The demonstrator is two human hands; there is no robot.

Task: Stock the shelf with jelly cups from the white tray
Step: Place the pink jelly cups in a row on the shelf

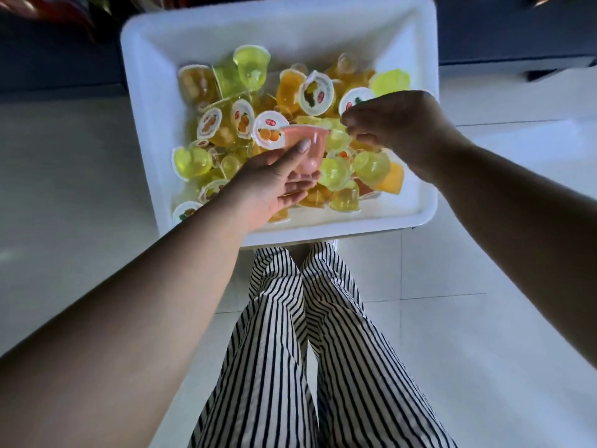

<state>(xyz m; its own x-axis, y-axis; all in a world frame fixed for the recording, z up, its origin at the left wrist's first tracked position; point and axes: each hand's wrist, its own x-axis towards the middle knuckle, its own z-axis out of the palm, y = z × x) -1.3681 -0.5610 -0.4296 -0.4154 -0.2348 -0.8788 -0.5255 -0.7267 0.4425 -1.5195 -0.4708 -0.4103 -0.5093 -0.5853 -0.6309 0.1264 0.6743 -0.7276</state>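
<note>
White tray sits on pale tiled floor, loaded with a loose heap of jelly cups, mostly yellow-green and orange, some lying lid-up with fruit labels. Left hand holds a pink jelly cup above the heap, thumb across its side, fingers curled beneath. Right hand hovers over the tray's right side, fingers curled downward; blurred, so cannot tell whether it holds anything. Striped trousers below the tray.
</note>
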